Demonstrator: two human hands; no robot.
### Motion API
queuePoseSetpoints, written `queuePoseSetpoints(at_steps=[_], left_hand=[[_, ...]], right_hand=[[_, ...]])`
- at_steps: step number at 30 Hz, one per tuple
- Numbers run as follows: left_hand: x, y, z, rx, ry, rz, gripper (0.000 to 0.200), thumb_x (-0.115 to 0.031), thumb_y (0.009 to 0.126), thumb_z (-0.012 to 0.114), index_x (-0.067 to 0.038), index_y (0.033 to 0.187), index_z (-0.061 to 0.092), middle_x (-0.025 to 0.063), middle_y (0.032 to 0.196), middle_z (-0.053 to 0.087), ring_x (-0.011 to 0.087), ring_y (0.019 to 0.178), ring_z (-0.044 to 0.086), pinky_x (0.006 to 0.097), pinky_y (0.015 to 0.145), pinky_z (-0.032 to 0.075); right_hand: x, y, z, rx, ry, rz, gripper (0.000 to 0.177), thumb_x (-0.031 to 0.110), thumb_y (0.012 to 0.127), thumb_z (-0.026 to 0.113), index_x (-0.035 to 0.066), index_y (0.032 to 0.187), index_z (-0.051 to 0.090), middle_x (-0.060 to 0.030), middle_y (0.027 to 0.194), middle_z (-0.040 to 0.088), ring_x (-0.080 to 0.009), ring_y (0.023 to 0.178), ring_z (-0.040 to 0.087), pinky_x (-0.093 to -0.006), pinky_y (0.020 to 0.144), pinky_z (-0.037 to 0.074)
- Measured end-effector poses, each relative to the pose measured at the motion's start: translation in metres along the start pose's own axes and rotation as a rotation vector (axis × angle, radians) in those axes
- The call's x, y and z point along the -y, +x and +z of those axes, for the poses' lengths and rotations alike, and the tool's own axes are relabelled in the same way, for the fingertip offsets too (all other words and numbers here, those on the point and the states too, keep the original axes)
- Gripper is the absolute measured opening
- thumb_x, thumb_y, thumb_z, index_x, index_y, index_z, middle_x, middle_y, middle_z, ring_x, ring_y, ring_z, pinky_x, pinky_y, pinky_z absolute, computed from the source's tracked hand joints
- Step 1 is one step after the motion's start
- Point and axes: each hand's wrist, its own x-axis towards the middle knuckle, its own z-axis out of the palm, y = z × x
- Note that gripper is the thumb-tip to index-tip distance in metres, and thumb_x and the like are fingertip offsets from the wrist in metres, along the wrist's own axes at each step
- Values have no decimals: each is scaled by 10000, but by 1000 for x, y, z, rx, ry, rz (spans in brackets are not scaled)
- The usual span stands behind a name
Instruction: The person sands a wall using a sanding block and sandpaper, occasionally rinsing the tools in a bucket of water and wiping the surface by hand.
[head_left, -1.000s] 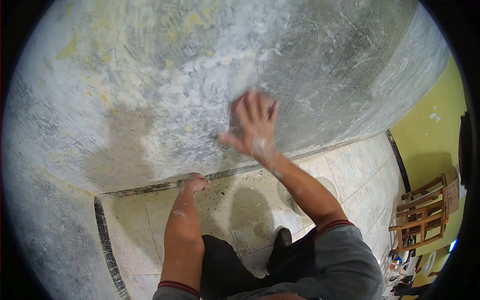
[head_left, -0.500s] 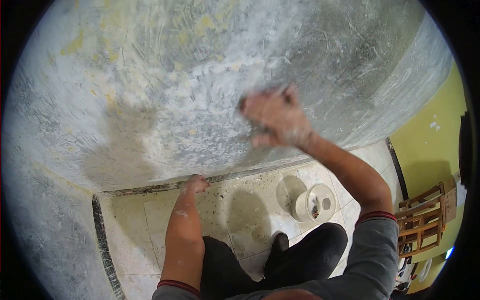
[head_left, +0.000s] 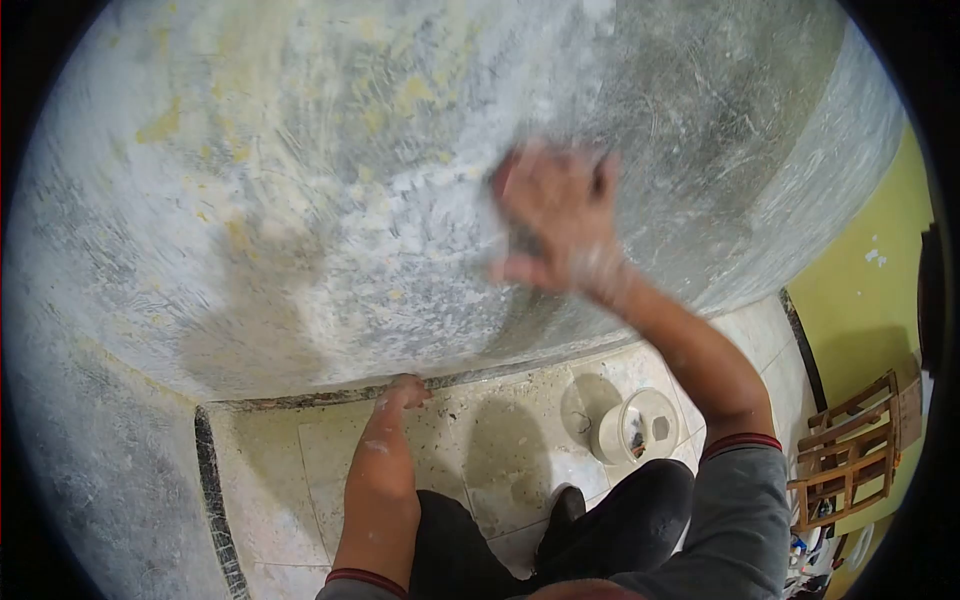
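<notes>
My right hand [head_left: 560,215] is pressed against the patchy grey-white wall [head_left: 390,230], fingers over a dark red piece of sandpaper [head_left: 506,178]. Motion smears both, and most of the sandpaper is hidden under the palm. White dust coats the wrist. Low down at the foot of the wall, my left hand [head_left: 405,391] rests with thumb apart and fingers loosely out, with nothing seen in it. Yellow paint remnants and scratch marks cover the wall's surface.
A round whitish bucket [head_left: 610,440] with small items inside stands on the tiled floor [head_left: 270,490], near my knee. A dark skirting strip [head_left: 218,500] runs along the left. At right are a wooden chair-like frame [head_left: 850,460] and a yellow-green wall [head_left: 850,290].
My right hand has moved a little up the wall with the sandpaper. My left hand stays at the wall's foot. The whole view has shifted slightly.
</notes>
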Motion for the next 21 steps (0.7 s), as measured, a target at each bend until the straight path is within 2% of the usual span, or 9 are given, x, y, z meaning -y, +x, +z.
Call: queuePoseSetpoints(at_steps=[2, 3, 6, 11, 13, 15, 16, 18, 21], left_hand=[[-5, -7, 0, -32, -159, -92, 428, -459, 857, 643, -121, 1112, 705, 83, 1015, 721, 251, 997, 656, 398, 885, 510], [-5, -9, -1, -54, -345, -279, 406, -455, 849, 657, -119, 1068, 723, 89, 1023, 720, 254, 1013, 648, 401, 885, 507], [20, 5, 4, -15, -165, -246, 398, -457, 858, 645, -87, 965, 747, 91, 1022, 721, 273, 965, 658, 403, 876, 509], [13, 10, 1, 38, -10, -203, 415, -456, 848, 658, -55, 907, 749, 85, 1007, 725, 271, 916, 672, 382, 869, 509], [9, -2, -2, -34, -62, -183, 406, -440, 844, 671, -51, 935, 743, 83, 1003, 726, 263, 906, 677, 374, 863, 511], [9, -8, -5, -81, -344, -198, 395, -391, 839, 702, -65, 1060, 717, 99, 1026, 720, 235, 933, 677, 365, 857, 514], [2, -16, -8, -92, -353, -198, 395, -391, 839, 702, -65, 1060, 717, 99, 1026, 720, 235, 933, 677, 365, 857, 514], [-14, -45, -26, -136, -299, -199, 483, -392, 834, 727, -72, 1189, 660, 103, 1042, 715, 215, 886, 685, 367, 831, 523], [-29, -75, -43, -244, -233, -86, 589, -448, 830, 730, -61, 1259, 613, 114, 1055, 706, 211, 856, 681, 370, 837, 521]], right_hand=[[4, -62, 28, 139, -195, -323, 845, 814, 863, 238, 336, 1552, 138, 54, 1629, 104, -192, 1493, 158, -645, 1159, -8], [-9, -48, 20, 128, -191, -324, 845, 814, 863, 238, 336, 1552, 138, 54, 1629, 104, -192, 1493, 158, -645, 1159, -8], [-63, 44, -57, -11, -468, -406, 798, 795, 871, 287, 328, 1518, 296, 70, 1605, 227, -130, 1472, 218, -598, 1178, 71], [-87, 101, -98, -128, 33, 201, 854, 814, 821, 417, 188, 1398, 475, -93, 1461, 443, -220, 1383, 366, -553, 1146, 210], [-69, 88, -80, -323, 67, 224, 843, 807, 835, 399, 220, 1441, 407, -79, 1494, 414, -256, 1393, 362, -589, 1135, 204], [-24, 22, -30, -190, -1, -3, 833, 799, 858, 348, 299, 1521, 288, -2, 1572, 322, -245, 1436, 310, -629, 1153, 108], [-4, -16, -14, 96, 16, -94, 842, 805, 850, 353, 302, 1522, 286, 14, 1574, 319, -219, 1439, 306, -616, 1173, 45], [-6, -81, 29, 279, 131, -332, 831, 793, 852, 378, 322, 1527, 266, 46, 1579, 307, -174, 1420, 338, -623, 1165, 116], [-51, -4, -25, 43, -41, -341, 826, 784, 847, 401, 318, 1518, 285, 48, 1570, 323, -174, 1417, 344, -624, 1166, 109]])
